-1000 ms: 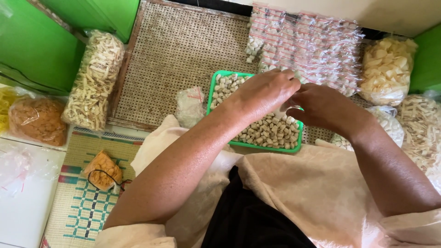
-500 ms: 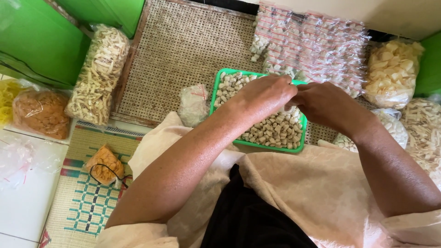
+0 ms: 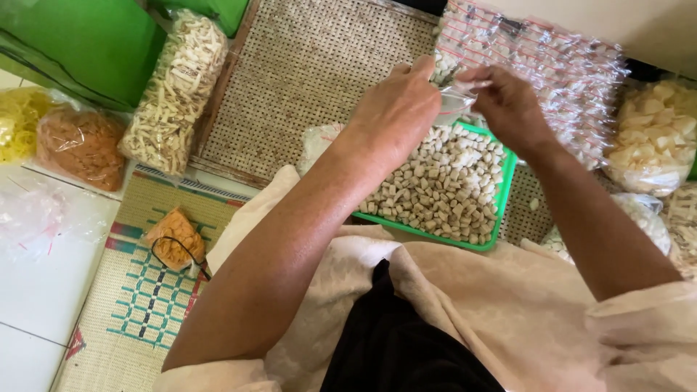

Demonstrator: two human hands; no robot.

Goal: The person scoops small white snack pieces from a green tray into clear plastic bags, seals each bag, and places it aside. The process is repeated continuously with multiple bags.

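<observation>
A green tray [image 3: 499,210] full of small pale snack pieces rests in front of my lap. Above its far end, my left hand [image 3: 396,109] and my right hand [image 3: 508,105] pinch the two sides of a small clear plastic bag [image 3: 456,101]. The bag hangs between the fingers, raised clear of the tray. Whether anything is inside the bag is hard to tell.
A woven rattan tray [image 3: 305,80] lies behind the green one. Stacked small clear packets [image 3: 552,65] sit at the back right. Big bags of pale crackers lie at left [image 3: 174,87] and right [image 3: 653,138]. An orange snack bag [image 3: 80,145] and a small orange packet [image 3: 174,239] lie left.
Both hands have lifted from the snack pieces in the green tray to above its far end and now hold a small clear bag between them. The view has shifted.
</observation>
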